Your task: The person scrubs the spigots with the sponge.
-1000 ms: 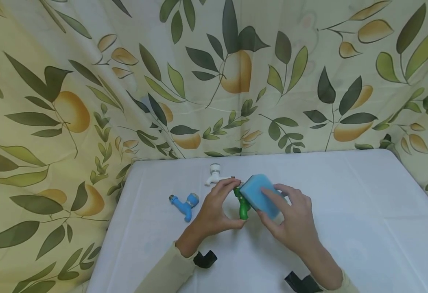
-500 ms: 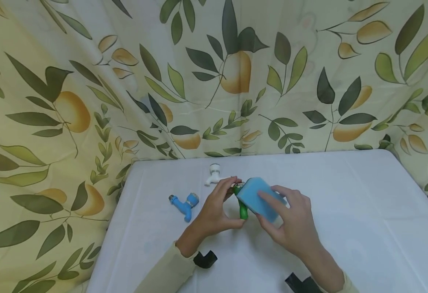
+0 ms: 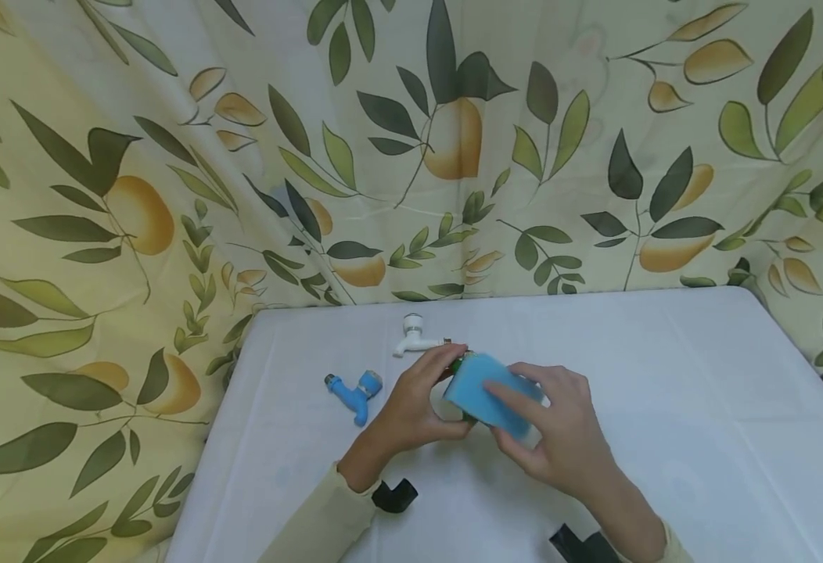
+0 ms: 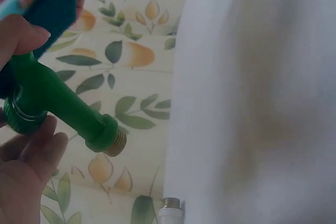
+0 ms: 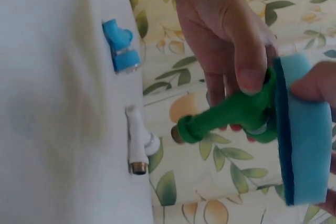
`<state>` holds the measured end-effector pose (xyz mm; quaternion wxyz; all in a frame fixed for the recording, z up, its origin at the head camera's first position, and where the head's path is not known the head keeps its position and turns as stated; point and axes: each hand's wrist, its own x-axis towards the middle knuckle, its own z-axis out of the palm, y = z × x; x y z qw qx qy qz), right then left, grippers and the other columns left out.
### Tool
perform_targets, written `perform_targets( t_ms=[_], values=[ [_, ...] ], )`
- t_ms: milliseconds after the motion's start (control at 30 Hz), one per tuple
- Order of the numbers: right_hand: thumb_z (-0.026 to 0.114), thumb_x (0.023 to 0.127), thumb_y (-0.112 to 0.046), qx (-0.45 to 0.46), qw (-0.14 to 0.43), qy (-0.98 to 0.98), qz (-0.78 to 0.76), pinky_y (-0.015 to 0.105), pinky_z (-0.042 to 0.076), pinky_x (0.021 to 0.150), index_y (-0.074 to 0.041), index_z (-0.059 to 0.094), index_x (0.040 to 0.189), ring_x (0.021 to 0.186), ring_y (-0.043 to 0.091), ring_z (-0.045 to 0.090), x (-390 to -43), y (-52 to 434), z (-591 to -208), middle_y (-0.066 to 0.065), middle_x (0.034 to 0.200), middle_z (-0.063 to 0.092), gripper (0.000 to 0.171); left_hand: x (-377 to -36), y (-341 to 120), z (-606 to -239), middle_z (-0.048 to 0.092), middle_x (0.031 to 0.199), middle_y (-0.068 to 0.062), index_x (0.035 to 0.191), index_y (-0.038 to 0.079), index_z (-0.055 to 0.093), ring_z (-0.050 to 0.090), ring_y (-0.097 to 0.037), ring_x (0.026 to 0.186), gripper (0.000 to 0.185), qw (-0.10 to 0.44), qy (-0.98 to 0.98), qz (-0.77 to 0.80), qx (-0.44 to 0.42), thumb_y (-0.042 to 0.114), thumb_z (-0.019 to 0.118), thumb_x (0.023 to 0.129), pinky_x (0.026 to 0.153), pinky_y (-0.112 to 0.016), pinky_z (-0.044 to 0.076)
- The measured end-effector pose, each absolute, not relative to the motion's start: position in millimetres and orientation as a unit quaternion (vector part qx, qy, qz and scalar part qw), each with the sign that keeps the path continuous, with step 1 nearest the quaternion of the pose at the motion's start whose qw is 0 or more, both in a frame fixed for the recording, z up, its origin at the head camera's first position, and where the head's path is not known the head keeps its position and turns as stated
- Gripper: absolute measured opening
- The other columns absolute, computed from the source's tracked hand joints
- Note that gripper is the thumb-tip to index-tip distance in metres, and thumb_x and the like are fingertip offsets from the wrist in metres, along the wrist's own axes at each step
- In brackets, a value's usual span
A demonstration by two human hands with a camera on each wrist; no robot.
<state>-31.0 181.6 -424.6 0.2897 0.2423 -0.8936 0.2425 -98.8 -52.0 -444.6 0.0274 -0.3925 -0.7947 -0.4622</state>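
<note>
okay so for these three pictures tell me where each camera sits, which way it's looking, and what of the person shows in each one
Head: worn on the head, looks forward and down at the white table; both forearms, left hand and right hand show.
Left wrist: looks along the left hand at the green tap; thumb and fingers show.
Right wrist: looks at the blue sponge against the green tap; the left hand and right fingertips show.
Shared: both wrist views show the green tap, the sponge and the white tap.
</note>
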Motion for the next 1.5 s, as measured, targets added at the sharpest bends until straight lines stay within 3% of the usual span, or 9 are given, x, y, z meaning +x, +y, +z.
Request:
perform_targets(
  t_ms=[167,333,500,700,900,1100,1267,1367,1500],
  values=[
    [0.057,0.094,-0.057,0.200,0.297,-0.897,0.260,0.059,0.044,0.082,-0.023,0.071,0.126,0.106,0.035,0.057,-32.6,186.6,-426.6,0.015,0.123,0.065,0.048,-99.2,-53.9,-445.4,0.048,0.150,-0.007,0.154,0.013,0.043,0.051,-0.023,0.139,0.094,0.065,-0.808,-0.431,-0.397,0.025,0.091,0.074,0.108,-0.035,0.051],
    [0.056,0.096,-0.058,0.262,0.269,-0.887,0.269,0.055,0.044,0.083,-0.028,0.072,0.126,0.108,0.028,0.058,-27.4,184.0,-425.1,0.009,0.125,0.064,0.045,-102.1,-55.2,-448.1,0.049,0.149,-0.005,0.152,0.013,0.047,0.049,-0.022,0.140,0.098,0.077,-0.802,-0.440,-0.397,0.021,0.096,0.068,0.111,-0.038,0.049],
    [0.050,0.097,-0.063,0.243,0.281,-0.890,0.263,0.055,0.044,0.082,-0.027,0.072,0.125,0.108,0.029,0.058,-28.9,183.6,-425.4,0.009,0.125,0.065,0.051,-100.9,-55.7,-446.6,0.045,0.152,-0.001,0.155,0.020,0.042,0.054,-0.021,0.135,0.099,0.025,-0.792,-0.484,-0.372,0.018,0.094,0.071,0.104,-0.038,0.054],
    [0.076,0.084,-0.044,0.210,0.281,-0.895,0.274,0.055,0.045,0.081,-0.026,0.071,0.127,0.110,0.031,0.057,-27.1,184.8,-424.7,0.010,0.126,0.065,0.047,-99.2,-53.7,-444.9,0.044,0.153,0.005,0.155,0.027,0.035,0.064,-0.019,0.116,0.099,-0.035,-0.786,-0.522,-0.330,0.017,0.092,0.074,0.095,-0.032,0.058],
    [0.055,0.095,-0.060,0.267,0.277,-0.883,0.268,0.052,0.046,0.081,-0.029,0.072,0.126,0.109,0.027,0.058,-25.9,183.7,-422.3,0.006,0.128,0.065,0.046,-100.6,-53.1,-446.7,0.045,0.153,0.003,0.152,0.026,0.040,0.058,-0.019,0.126,0.096,-0.016,-0.799,-0.488,-0.350,0.020,0.094,0.072,0.096,-0.039,0.059],
    [0.065,0.092,-0.057,0.215,0.281,-0.898,0.262,0.058,0.051,0.082,-0.025,0.070,0.129,0.111,0.032,0.058,-26.7,187.1,-422.7,0.011,0.129,0.064,0.049,-101.4,-52.9,-447.7,0.046,0.152,0.007,0.152,0.026,0.041,0.054,-0.014,0.129,0.093,-0.012,-0.797,-0.489,-0.354,0.026,0.093,0.074,0.100,-0.034,0.056],
    [0.065,0.092,-0.055,0.255,0.271,-0.890,0.265,0.052,0.049,0.080,-0.028,0.070,0.128,0.109,0.027,0.059,-26.3,184.2,-423.4,0.007,0.128,0.065,0.045,-100.3,-53.0,-446.4,0.047,0.152,0.007,0.151,0.023,0.041,0.056,-0.015,0.127,0.095,-0.026,-0.792,-0.499,-0.349,0.026,0.095,0.073,0.101,-0.031,0.055],
    [0.063,0.093,-0.057,0.251,0.281,-0.888,0.264,0.053,0.048,0.079,-0.026,0.071,0.127,0.108,0.029,0.060,-28.1,183.5,-423.2,0.009,0.127,0.066,0.046,-99.6,-53.4,-444.9,0.047,0.152,0.006,0.151,0.023,0.042,0.061,-0.015,0.118,0.097,-0.026,-0.795,-0.501,-0.342,0.026,0.095,0.071,0.098,-0.030,0.056],
    [0.075,0.086,-0.049,0.218,0.287,-0.895,0.264,0.055,0.048,0.079,-0.023,0.071,0.128,0.109,0.032,0.059,-29.3,184.8,-423.2,0.012,0.127,0.066,0.049,-99.2,-53.9,-442.9,0.049,0.151,0.006,0.150,0.025,0.043,0.064,-0.012,0.103,0.090,-0.024,-0.804,-0.494,-0.330,0.020,0.093,0.075,0.094,-0.026,0.057]
  ],
)
